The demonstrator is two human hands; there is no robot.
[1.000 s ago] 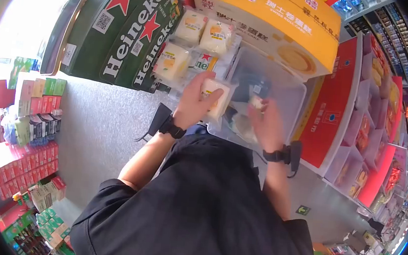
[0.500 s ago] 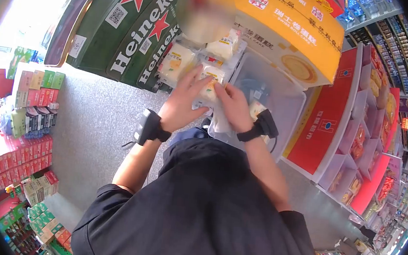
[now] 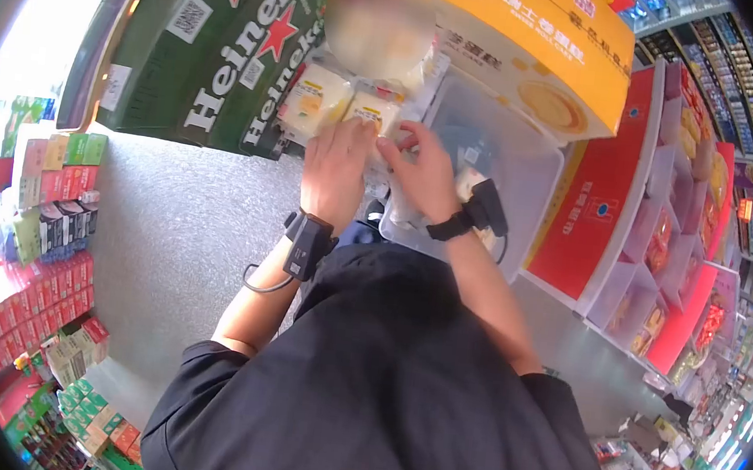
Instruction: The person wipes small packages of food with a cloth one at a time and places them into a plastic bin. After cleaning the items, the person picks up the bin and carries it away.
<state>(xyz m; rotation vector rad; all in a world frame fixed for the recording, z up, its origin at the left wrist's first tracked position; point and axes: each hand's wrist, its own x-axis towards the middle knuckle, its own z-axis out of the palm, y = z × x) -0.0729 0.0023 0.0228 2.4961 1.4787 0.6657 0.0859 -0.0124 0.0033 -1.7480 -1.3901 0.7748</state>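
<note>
Two wrapped snack cakes in white and yellow packs lie side by side: a left pack (image 3: 319,99) and a right pack (image 3: 373,108). My left hand (image 3: 336,166) rests with outstretched fingers against the near edge of the right pack; its thumb is hidden. Just right of that pack, my right hand (image 3: 425,172) has its fingers bent, with a gap between thumb and forefinger. It holds nothing that I can make out. A translucent plastic bin (image 3: 526,190) stands beside and partly under my right hand, with a few wrapped items inside.
Green Heineken cartons (image 3: 202,64) stand at the left, with a dark framed panel (image 3: 105,46) beside them. A yellow Swiss roll box (image 3: 540,42) is behind the bin. At the right, a red display shelf (image 3: 597,202) carries packaged food. Stacked boxes (image 3: 35,293) line the left.
The right cake pack has moved away from me, closer beside the left pack. My left hand has turned, its fingers now closer together. My right thumb and forefinger have come off the pack.
</note>
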